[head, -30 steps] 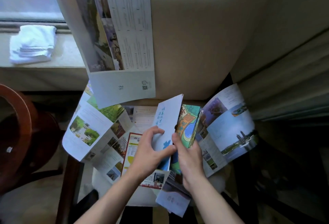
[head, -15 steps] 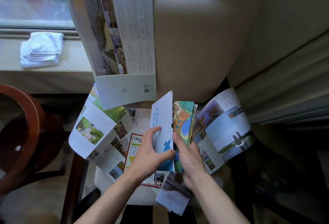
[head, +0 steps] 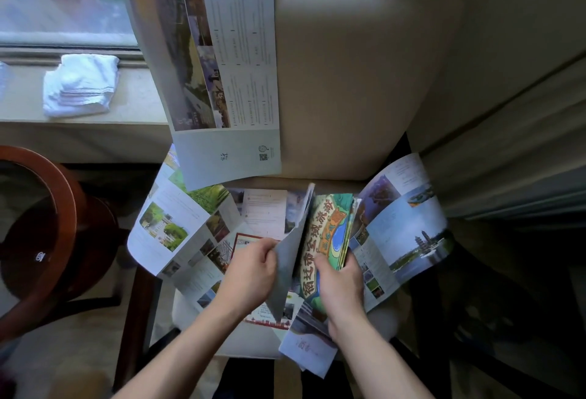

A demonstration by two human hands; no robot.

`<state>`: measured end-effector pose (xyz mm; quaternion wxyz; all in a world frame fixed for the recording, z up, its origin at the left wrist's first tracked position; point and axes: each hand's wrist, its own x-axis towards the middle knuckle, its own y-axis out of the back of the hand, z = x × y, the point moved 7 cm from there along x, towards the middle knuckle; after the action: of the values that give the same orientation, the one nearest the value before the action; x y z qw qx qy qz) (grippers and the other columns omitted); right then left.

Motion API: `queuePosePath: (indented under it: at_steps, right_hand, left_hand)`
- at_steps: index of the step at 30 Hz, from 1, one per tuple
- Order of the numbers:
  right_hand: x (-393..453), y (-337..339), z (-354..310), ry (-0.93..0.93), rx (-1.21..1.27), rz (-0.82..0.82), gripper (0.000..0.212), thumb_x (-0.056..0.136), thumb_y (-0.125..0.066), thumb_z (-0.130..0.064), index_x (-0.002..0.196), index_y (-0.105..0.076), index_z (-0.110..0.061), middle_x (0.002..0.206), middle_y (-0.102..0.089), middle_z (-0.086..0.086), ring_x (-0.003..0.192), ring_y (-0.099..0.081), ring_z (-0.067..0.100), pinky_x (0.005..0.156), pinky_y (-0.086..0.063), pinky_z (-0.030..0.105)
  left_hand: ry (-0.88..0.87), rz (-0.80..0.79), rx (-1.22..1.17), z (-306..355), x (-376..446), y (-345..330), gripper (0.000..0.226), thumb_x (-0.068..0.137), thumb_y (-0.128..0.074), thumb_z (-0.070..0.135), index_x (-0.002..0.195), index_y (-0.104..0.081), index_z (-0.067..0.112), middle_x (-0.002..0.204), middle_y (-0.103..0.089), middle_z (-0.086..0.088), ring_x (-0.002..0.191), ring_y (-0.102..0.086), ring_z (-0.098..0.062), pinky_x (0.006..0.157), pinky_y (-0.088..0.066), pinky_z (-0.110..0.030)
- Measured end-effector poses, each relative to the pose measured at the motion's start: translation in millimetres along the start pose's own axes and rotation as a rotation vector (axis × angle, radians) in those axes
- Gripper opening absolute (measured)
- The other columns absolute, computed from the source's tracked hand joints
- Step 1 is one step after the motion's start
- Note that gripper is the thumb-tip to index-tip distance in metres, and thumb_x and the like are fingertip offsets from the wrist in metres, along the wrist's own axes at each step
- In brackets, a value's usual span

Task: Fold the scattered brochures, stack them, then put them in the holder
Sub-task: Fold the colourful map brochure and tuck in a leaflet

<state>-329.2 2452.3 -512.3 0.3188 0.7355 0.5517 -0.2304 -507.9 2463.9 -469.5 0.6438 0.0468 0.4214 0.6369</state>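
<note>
1. We are pinching a grey flap (head: 290,259) with our left hand (head: 250,267), gripping the green brochure (head: 326,240) with our right hand (head: 341,284), centre frame.
2. Open brochures (head: 177,230) are crowding the chair seat (head: 250,346), spilling over both sides; one (head: 215,75) is leaning on the backrest (head: 355,81).

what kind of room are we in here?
Probably a hotel room or a lounge corner by a window, though that is a guess. A beige upholstered chair holds scattered tourist brochures, a folded white towel lies on the windowsill, and a round wooden side table stands beside the chair.
</note>
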Motion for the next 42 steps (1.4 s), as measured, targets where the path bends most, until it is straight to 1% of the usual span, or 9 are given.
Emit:
queuePosePath:
  at_steps: [4, 8, 13, 17, 22, 29, 33, 38, 42]
  right_hand:
    - [1.4, 2.6, -3.3, 0.003, 0.055, 0.031, 0.037, 0.094, -0.067, -0.018, 0.130, -0.060, -0.026, 0.113, -0.068, -0.006, 0.095, -0.064, 0.010, 0.087, -0.048, 0.031]
    - [0.5, -2.6, -8.2, 0.003, 0.034, 0.050, 0.019, 0.089, -0.074, -0.036, 0.101, -0.059, -0.036, 0.096, -0.066, -0.019, 0.084, -0.060, -0.001, 0.079, -0.047, 0.027]
    - [-2.8, -16.9, -21.1, 0.050, -0.020, 0.017, 0.027, 0.082, -0.075, -0.052, 0.100, -0.063, -0.035, 0.108, -0.071, -0.008, 0.103, -0.066, 0.018, 0.097, -0.054, 0.041]
    - [0.3, -22.1, -20.3, -0.018, 0.011, -0.039, 0.013, 0.089, -0.072, -0.039, 0.100, -0.069, -0.031, 0.109, -0.074, -0.008, 0.100, -0.069, 0.014, 0.096, -0.057, 0.044]
    - [-4.1, -34.5, -5.0, -0.244, 0.166, -0.149, 0.027, 0.089, -0.076, -0.032, 0.113, -0.070, -0.022, 0.104, -0.079, 0.000, 0.094, -0.076, 0.023, 0.087, -0.062, 0.046]
    - [-2.1, -30.5, -0.2, -0.206, -0.002, -0.102, 0.020, 0.081, -0.066, -0.007, 0.099, -0.067, -0.015, 0.092, -0.077, 0.005, 0.083, -0.072, 0.026, 0.075, -0.062, 0.038]
    - [-10.0, -26.3, -7.3, -0.119, -0.059, -0.017, 0.018, 0.079, -0.068, -0.010, 0.097, -0.066, -0.014, 0.096, -0.075, 0.006, 0.089, -0.071, 0.032, 0.086, -0.060, 0.053]
    - [-14.2, 3.7, -25.8, -0.050, 0.155, 0.052, 0.014, 0.087, -0.074, -0.005, 0.097, -0.070, -0.013, 0.093, -0.079, 0.002, 0.086, -0.077, 0.027, 0.076, -0.063, 0.045]
    - [-11.2, 34.9, -46.9, -0.076, 0.213, -0.192, 0.025, 0.089, -0.069, 0.000, 0.110, -0.072, -0.014, 0.100, -0.080, 0.009, 0.089, -0.078, 0.033, 0.075, -0.062, 0.047]
  left_hand:
    - [0.106, 0.082, -0.116, -11.6, 1.3, 15.2, 0.027, 0.096, -0.054, 0.013, 0.083, -0.077, 0.016, 0.080, -0.075, 0.005, 0.080, -0.066, -0.015, 0.073, -0.052, -0.034]
    - [0.155, 0.075, -0.260, -10.3, -2.8, 11.7, 0.020, 0.088, -0.068, 0.019, 0.071, -0.077, 0.023, 0.072, -0.074, 0.010, 0.069, -0.066, -0.004, 0.066, -0.053, -0.030]
    - [0.097, 0.083, -0.253, 2.0, -12.4, -2.3, 0.009, 0.073, -0.064, 0.039, 0.069, -0.072, 0.042, 0.064, -0.070, 0.019, 0.059, -0.063, 0.003, 0.049, -0.044, -0.015]
    - [0.203, 0.109, -0.392, -10.0, -16.2, -8.2, 0.017, 0.070, -0.065, 0.042, 0.073, -0.076, 0.030, 0.067, -0.072, 0.011, 0.059, -0.062, -0.002, 0.058, -0.052, -0.031]
    - [0.303, 0.167, -0.601, -21.2, -27.6, -10.2, 0.033, 0.067, -0.070, 0.044, 0.071, -0.073, 0.012, 0.064, -0.066, 0.001, 0.058, -0.049, -0.007, 0.053, -0.039, -0.028]
    - [0.408, 0.263, -0.692, -42.2, -39.2, 1.3, 0.012, 0.079, -0.073, 0.021, 0.070, -0.075, 0.014, 0.075, -0.073, -0.004, 0.068, -0.060, -0.015, 0.068, -0.051, -0.042]
    - [0.208, 0.462, -0.387, -35.5, -39.9, 24.0, 0.014, 0.087, -0.072, 0.024, 0.074, -0.075, 0.031, 0.076, -0.073, 0.018, 0.071, -0.066, 0.000, 0.068, -0.052, -0.028]
    - [-0.012, 0.566, 0.026, -18.7, -20.8, 45.9, 0.010, 0.091, -0.069, 0.023, 0.082, -0.071, 0.026, 0.083, -0.067, 0.018, 0.072, -0.061, -0.003, 0.060, -0.042, -0.017]
    - [-0.157, 0.565, 0.171, -9.7, -0.7, 64.5, 0.009, 0.090, -0.071, 0.027, 0.081, -0.071, 0.023, 0.083, -0.067, 0.014, 0.068, -0.062, -0.009, 0.054, -0.050, -0.029]
